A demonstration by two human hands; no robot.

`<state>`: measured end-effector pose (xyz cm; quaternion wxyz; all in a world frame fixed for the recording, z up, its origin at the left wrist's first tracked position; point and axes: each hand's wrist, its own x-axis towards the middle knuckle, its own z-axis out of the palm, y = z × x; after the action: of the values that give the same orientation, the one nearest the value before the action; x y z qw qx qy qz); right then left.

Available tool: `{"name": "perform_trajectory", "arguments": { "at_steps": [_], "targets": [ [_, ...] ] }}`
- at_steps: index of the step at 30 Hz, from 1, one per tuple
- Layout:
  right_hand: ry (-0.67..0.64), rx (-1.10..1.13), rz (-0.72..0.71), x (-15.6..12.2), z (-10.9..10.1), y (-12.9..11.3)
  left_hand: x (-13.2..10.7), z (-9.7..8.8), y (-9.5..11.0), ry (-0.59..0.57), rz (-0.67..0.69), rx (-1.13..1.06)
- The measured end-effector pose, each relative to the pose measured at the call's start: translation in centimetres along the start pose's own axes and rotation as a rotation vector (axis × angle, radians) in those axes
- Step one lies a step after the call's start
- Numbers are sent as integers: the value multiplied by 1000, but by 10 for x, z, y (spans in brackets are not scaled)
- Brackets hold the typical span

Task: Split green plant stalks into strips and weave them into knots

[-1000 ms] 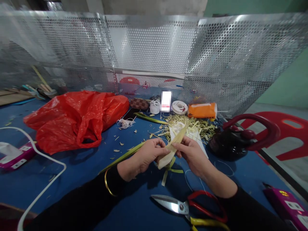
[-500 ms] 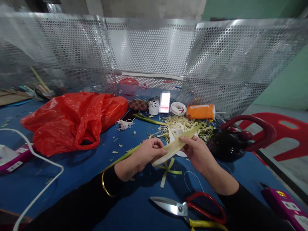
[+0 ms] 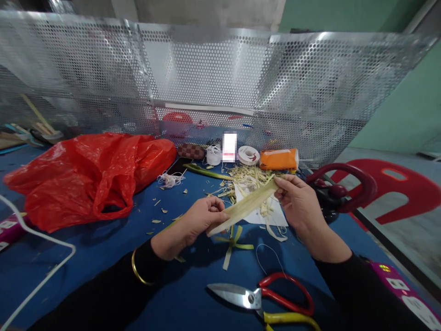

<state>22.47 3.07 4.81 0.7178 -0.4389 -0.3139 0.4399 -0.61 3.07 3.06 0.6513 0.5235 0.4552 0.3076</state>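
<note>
1. Pale leaf strip (image 3: 246,205) spans both hands, above the surface (image 3: 193,289) — long axis slanting away from left to right.
2. Left hand (image 3: 200,218) pinches its nearer end.
3. Right hand (image 3: 301,202) pinches the farther end — equally close.

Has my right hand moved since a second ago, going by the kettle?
Yes. Your right hand, pinching one end of the pale strip, has moved right, toward the kettle, and now hides part of it.

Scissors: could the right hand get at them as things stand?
Likely yes: the scissors lie with red handle uncovered, though the right hand would probably have to release its end of the pale strip first.
</note>
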Motion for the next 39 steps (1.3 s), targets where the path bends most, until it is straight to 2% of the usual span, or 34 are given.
{"name": "perform_trajectory", "arguments": {
  "at_steps": [9, 12, 14, 17, 19, 22, 25, 28, 35, 39],
  "targets": [
    [69, 14, -61, 7, -5, 5, 0, -2, 2, 6, -15, -44],
    [49, 11, -24, 6, -4, 6, -1, 0, 2, 18, -26, -83],
    [-32, -8, 94, -1, 1, 9, -1, 2, 2, 37, -30, -103],
    [-253, -96, 324, -17, 11, 20, -1, 5, -1, 40, -30, -113],
    [-323, -154, 367, -27, 16, 27, -1, 5, -3, 30, -26, -96],
    [-253, -158, 286, -29, 16, 31, -2, 4, -2, 17, -36, -53],
    [-155, -123, 174, -18, 9, 25, -2, 2, 1, 12, -56, -13],
    [-134, -106, 118, -9, 4, 21, -1, 1, 3, 31, -52, 3],
    [-103, -43, 151, -8, 4, 23, 1, 2, 1, 80, -16, -44],
    [-50, -21, 139, -3, 0, 24, 7, -8, 2, 194, 136, -24]
  ]
}}
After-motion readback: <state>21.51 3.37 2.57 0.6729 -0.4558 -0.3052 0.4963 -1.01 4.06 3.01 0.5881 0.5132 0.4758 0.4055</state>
